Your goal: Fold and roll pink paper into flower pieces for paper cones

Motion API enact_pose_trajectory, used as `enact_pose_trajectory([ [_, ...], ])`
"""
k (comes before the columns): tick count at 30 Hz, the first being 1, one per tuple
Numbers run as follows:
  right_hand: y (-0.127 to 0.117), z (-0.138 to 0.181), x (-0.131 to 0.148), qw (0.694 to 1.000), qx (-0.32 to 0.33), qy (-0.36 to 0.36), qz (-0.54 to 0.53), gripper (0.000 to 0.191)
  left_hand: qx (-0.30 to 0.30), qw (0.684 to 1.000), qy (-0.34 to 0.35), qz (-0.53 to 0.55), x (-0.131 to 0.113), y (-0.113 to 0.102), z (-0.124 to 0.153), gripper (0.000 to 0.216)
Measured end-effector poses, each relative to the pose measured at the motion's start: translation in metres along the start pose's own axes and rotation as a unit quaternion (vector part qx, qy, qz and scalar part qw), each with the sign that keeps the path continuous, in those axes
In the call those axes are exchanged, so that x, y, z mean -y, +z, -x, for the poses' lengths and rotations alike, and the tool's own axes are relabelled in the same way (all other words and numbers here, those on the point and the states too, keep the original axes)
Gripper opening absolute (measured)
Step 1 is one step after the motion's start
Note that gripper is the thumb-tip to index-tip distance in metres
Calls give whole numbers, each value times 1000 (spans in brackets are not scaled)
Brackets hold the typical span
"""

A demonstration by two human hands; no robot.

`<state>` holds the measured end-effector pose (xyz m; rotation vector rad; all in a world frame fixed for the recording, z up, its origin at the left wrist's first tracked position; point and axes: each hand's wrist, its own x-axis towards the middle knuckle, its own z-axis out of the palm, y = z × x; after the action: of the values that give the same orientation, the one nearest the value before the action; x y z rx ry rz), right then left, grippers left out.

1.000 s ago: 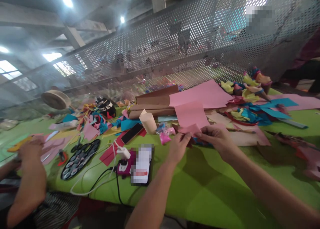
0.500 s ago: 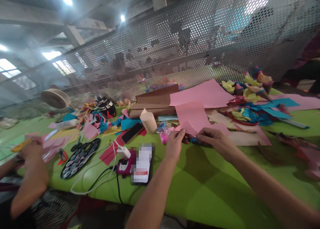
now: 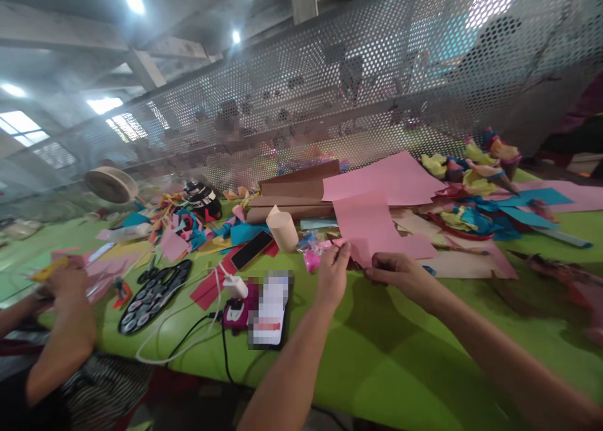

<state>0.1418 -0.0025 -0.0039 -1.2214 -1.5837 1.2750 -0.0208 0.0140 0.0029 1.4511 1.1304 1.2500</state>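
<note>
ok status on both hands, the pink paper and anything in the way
Left hand pinching pink paper by near edge. Right hand at near right corner, grip unclear. Far end toward larger pink sheet. Pink packet beside left hand, might crowd it.

A second ago my fingertips nearly met over a fold at the near edge of the pink sheet (image 3: 365, 220), mid-frame. Now that flap has opened out, my left hand (image 3: 332, 274) has drawn off leftward, and my right hand (image 3: 400, 272) sits a little lower in the frame. A small blue piece (image 3: 429, 270) now shows just right of it.
</note>
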Motion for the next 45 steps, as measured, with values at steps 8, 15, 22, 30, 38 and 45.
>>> enact_pose_trajectory([
  [8, -8, 0, 3, 997, -60, -27, -34, 46, 121, 987, -18, -105, 2, -3, -3, 35],
  [15, -8, -1, 2, 989, -124, -71, -47, 45, 128, 982, 23, -140, 2, -1, -1, 33],
  [22, -3, 1, 8, 989, -119, -67, -58, 44, 201, 936, 63, -281, -3, 1, 4, 23],
  [30, -10, 1, 10, 968, -209, -74, -118, 36, 245, 931, 39, -266, -4, 5, 7, 27],
  [38, -10, 0, 12, 971, -192, -47, -137, 38, 212, 936, 69, -271, -8, 3, 6, 28],
  [45, -11, 0, 13, 989, -133, -44, -41, 47, 202, 944, 80, -250, -5, 1, 4, 28],
])
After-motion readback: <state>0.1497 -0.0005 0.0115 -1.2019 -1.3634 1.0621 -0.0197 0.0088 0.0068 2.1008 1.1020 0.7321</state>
